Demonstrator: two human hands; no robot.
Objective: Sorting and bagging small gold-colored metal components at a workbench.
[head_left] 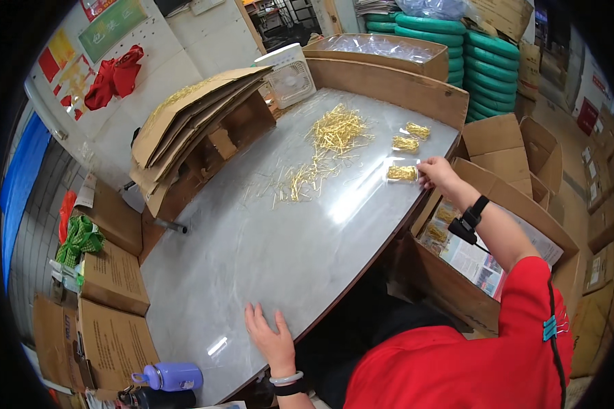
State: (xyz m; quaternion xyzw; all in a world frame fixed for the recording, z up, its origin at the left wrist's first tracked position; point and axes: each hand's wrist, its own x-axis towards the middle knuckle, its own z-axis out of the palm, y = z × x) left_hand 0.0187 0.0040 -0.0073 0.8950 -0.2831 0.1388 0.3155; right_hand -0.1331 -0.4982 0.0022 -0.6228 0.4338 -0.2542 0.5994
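At the table's right edge, my right hand (435,172) has its fingers closed at the end of a small clear pack of thin gold metal pieces (402,173). The pack lies flat on the grey tabletop (252,252). Just beyond it sit two similar bundles, a nearer one (406,144) and a farther one (417,130). My left hand (269,332) rests on the near part of the tabletop with its fingers spread, holding nothing. A loose heap of gold pieces (338,129) lies toward the far side, with more scattered pieces (299,183) in front of it.
Below my right arm, an open cardboard box (450,290) holds printed paper and more gold packs. Folded cardboard (198,123) is stacked along the left edge, near a white fan (290,76). A purple bottle (174,376) stands at the near left. Green coils (488,75) are piled behind.
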